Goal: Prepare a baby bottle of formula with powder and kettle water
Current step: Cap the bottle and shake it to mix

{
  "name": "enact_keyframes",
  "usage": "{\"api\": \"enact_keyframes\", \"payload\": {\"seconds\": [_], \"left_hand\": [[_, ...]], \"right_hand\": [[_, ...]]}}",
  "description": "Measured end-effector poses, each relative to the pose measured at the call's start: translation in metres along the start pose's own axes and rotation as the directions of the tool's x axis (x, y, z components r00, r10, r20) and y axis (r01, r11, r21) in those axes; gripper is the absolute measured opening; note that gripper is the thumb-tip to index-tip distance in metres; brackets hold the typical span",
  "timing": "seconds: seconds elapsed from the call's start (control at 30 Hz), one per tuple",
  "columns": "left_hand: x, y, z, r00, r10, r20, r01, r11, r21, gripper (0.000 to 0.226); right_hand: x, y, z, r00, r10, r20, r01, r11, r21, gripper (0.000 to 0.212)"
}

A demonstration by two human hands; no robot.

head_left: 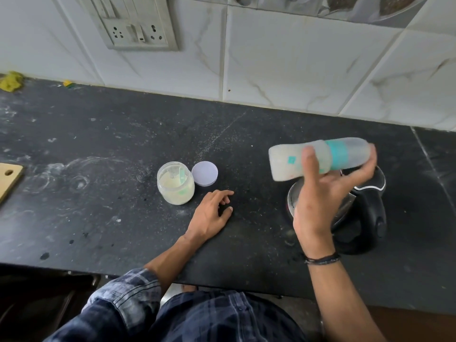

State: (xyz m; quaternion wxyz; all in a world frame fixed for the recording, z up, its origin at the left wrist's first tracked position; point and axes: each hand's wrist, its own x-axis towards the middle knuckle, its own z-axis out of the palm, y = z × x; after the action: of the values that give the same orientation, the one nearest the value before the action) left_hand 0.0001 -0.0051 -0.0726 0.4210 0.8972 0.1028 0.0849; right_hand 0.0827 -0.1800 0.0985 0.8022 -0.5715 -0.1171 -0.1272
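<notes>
My right hand point(320, 191) grips a baby bottle point(288, 161) that lies almost level in the air, base to the left, capped end to the right; it has a teal ring and milky liquid inside, and looks blurred. Below it stands a steel kettle point(370, 218) with a black handle, partly hidden by my hand. An open clear jar of pale powder point(175, 183) with a scoop inside stands mid-counter, its round lilac lid point(204, 173) lying beside it. My left hand point(212, 213) rests on the dark counter point(98, 169) just right of the jar, fingers loosely curled, holding nothing.
A wooden board corner point(9, 178) pokes in at the left edge. A yellow-green cloth point(11, 81) lies at the back left by the tiled wall. A socket panel point(138, 23) is on the wall. White powder dust streaks the counter.
</notes>
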Motion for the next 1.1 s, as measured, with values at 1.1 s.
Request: {"api": "enact_keyframes", "payload": {"seconds": [1.1], "left_hand": [[0.001, -0.007, 0.004, 1.0, -0.002, 0.024, 0.001, 0.999, 0.034, 0.037]], "right_hand": [[0.003, -0.007, 0.0, 0.947, 0.131, 0.292, -0.099, 0.988, -0.12, 0.095]]}}
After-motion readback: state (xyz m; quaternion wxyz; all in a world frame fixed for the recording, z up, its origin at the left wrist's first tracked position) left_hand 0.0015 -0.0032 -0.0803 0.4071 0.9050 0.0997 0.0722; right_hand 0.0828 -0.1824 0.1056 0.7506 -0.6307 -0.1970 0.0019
